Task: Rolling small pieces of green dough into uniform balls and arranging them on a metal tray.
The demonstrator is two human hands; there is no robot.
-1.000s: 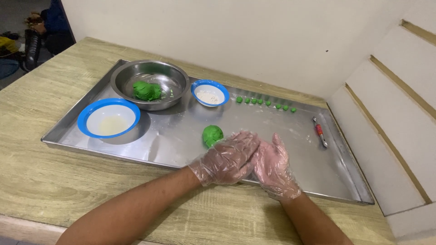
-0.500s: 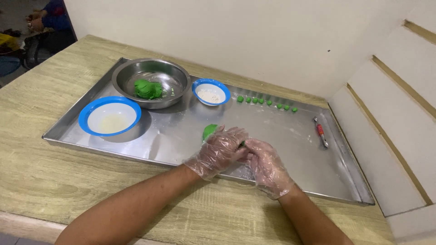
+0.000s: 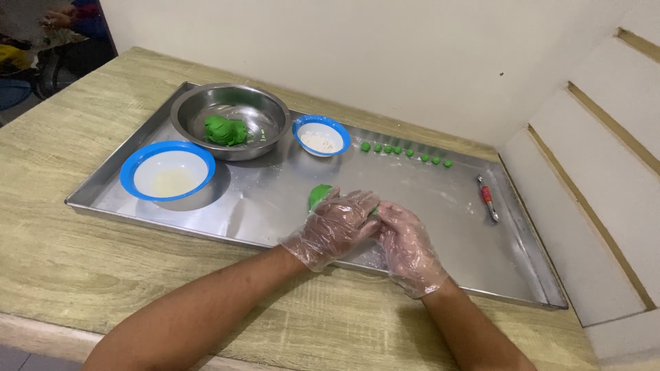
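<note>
Head view: my gloved left hand (image 3: 338, 227) and right hand (image 3: 405, 240) close together on a green dough ball (image 3: 318, 195) near the tray's (image 3: 275, 199) front edge. Steel bowl (image 3: 230, 117) at the back-left corner holds green dough (image 3: 225, 130); 2 blue-rimmed bowls (image 3: 168, 170) hold white contents.

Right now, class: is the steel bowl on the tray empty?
No, the steel bowl on the tray holds a lump of green dough.

A single head-worn camera looks steeply down and forward from above the steel tray (image 3: 275, 206), at close range. Both forearms enter from the bottom edge. The wooden table (image 3: 82, 261) fills the lower frame; a wall (image 3: 385, 55) closes the top.
</note>
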